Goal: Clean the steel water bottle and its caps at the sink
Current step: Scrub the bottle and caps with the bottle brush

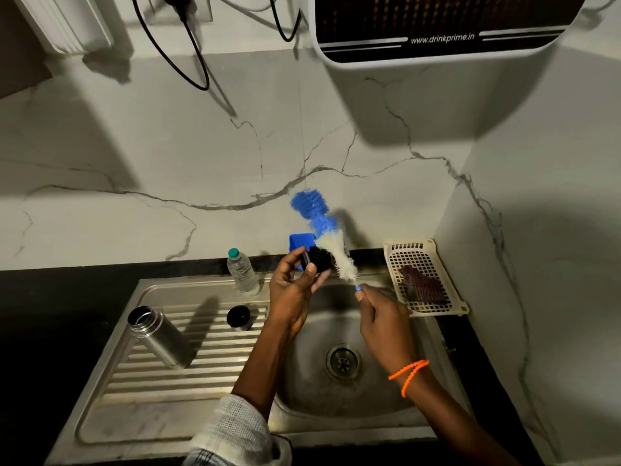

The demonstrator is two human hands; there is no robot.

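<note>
The steel water bottle (158,338) stands open and upright on the ribbed drainboard at the left. A second cap (239,317), black inside, sits on the drainboard to its right. Over the sink basin my left hand (294,290) holds a small black cap (317,260) between thumb and fingers. My right hand (383,317) grips the handle end of a bottle brush (322,227) with blue and white bristles. The white bristles touch the black cap and the blue tip points up toward the wall.
A clear plastic bottle (242,272) with a teal lid stands at the sink's back edge. A blue holder (300,243) sits behind my hands. A white perforated tray (423,277) with a dark scrubber rests at the right. The drain (343,361) lies below my hands. A water purifier (443,25) hangs overhead.
</note>
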